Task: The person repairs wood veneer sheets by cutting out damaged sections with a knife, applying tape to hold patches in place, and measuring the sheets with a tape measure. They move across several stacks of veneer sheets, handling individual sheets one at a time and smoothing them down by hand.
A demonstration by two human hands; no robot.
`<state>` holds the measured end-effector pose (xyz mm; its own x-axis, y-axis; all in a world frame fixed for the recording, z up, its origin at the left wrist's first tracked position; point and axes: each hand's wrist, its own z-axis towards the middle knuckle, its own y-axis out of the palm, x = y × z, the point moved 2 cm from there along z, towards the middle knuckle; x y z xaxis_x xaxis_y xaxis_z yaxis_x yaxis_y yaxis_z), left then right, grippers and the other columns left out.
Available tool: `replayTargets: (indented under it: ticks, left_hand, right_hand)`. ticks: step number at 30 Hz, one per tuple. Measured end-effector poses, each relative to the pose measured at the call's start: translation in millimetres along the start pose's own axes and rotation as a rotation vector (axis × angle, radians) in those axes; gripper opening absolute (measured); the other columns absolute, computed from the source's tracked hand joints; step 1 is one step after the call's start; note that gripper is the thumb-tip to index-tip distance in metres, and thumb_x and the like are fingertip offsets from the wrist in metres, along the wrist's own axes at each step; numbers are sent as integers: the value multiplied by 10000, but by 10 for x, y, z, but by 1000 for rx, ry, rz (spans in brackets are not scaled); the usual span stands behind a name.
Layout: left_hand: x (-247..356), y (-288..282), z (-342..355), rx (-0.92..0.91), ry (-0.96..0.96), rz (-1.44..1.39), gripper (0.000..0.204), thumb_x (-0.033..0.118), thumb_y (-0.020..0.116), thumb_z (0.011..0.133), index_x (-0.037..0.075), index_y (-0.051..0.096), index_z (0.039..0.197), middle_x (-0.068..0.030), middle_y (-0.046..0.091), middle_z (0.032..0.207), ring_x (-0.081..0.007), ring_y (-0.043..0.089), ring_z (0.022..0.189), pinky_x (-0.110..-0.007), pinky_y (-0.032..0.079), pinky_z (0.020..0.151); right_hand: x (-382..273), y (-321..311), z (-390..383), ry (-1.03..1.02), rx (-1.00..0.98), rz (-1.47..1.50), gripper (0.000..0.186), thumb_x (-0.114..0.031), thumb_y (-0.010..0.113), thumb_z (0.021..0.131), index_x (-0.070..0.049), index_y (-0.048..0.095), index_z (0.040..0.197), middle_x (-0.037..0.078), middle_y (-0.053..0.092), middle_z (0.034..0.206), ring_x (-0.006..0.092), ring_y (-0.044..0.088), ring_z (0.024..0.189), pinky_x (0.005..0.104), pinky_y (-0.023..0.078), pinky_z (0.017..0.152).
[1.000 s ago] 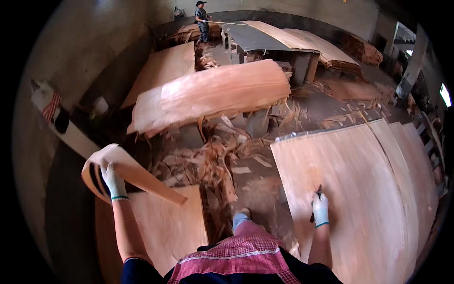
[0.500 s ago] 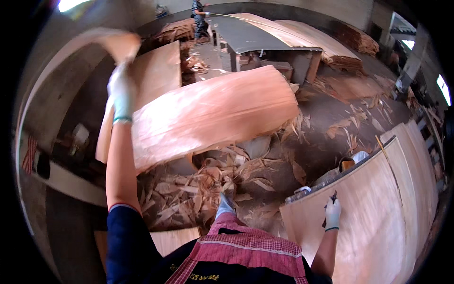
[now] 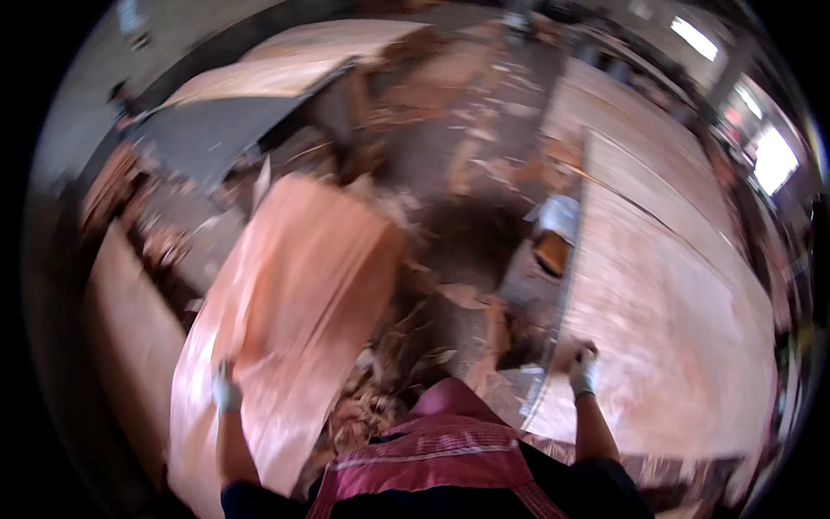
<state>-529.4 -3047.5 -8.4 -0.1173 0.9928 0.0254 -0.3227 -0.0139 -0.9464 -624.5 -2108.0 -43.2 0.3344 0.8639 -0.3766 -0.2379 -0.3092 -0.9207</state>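
My left hand [image 3: 226,387], in a white glove with a green cuff, is over a large pale reddish wood veneer sheet [image 3: 294,294] at the left. Its fingers are blurred, so whether they touch or grip the sheet does not show. On the other side, my right hand [image 3: 584,370], also gloved, is closed beside the left edge of a broad veneer sheet [image 3: 666,337] lying on a worktable. Something small and dark shows at its fingers, too smeared to name.
Veneer scraps [image 3: 372,406] litter the floor between the two sheets. A dark-topped table [image 3: 216,130] stands far left, with stacked veneer [image 3: 303,56] and a person [image 3: 121,104] beside it. A container with a brown opening [image 3: 552,251] sits by the worktable's edge.
The view has swung to the right. My left hand has come down from its raised place at far left, and the blurred strip there no longer shows. My right hand stays by the worktable sheet.
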Motion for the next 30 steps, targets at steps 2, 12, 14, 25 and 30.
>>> replayTargets:
  ticks: [2, 12, 14, 25, 30]
  left_hand:
    - [96, 475, 7, -254, 94, 29, 588, 94, 571, 809, 85, 461, 1387, -224, 581, 1257, -356, 578, 1143, -466, 493, 940]
    - [705, 833, 2498, -500, -278, 227, 797, 388, 732, 827, 28, 343, 1422, -206, 592, 1234, -335, 590, 1109, -342, 469, 958]
    - [1610, 1028, 3396, -217, 20, 56, 832, 418, 747, 824, 47, 323, 1437, -172, 625, 1207, -294, 625, 1071, -301, 494, 923]
    - [8164, 959, 6006, -561, 1080, -806, 395, 224, 523, 951, -49, 532, 1236, -258, 567, 1211, -421, 525, 1141, -463, 415, 985]
    - [10119, 1590, 6561, -627, 1405, -870, 353, 194, 572, 914, -13, 562, 1199, -238, 567, 1223, -407, 523, 1150, -472, 407, 988]
  right_hand:
    - [-15, -92, 8, 114, 80, 7, 224, -177, 577, 858, -125, 560, 1075, 214, 580, 1194, 442, 629, 877, 551, 493, 706]
    - [-309, -408, -62, 274, -24, 142, 389, -94, 592, 811, -69, 505, 1190, 208, 427, 1385, 436, 552, 1095, 457, 500, 875]
    - [-498, -619, 48, 393, -188, 182, 419, -87, 609, 793, -64, 514, 1201, 209, 443, 1361, 415, 523, 1156, 411, 476, 961]
    - [-282, -686, 297, 717, 313, 160, 182, -131, 649, 858, 2, 633, 981, 219, 608, 1111, 398, 616, 973, 385, 514, 809]
    - [-702, -810, 538, 1045, 817, 120, 231, -190, 609, 928, 32, 640, 986, 131, 644, 846, 180, 616, 642, 317, 501, 614]
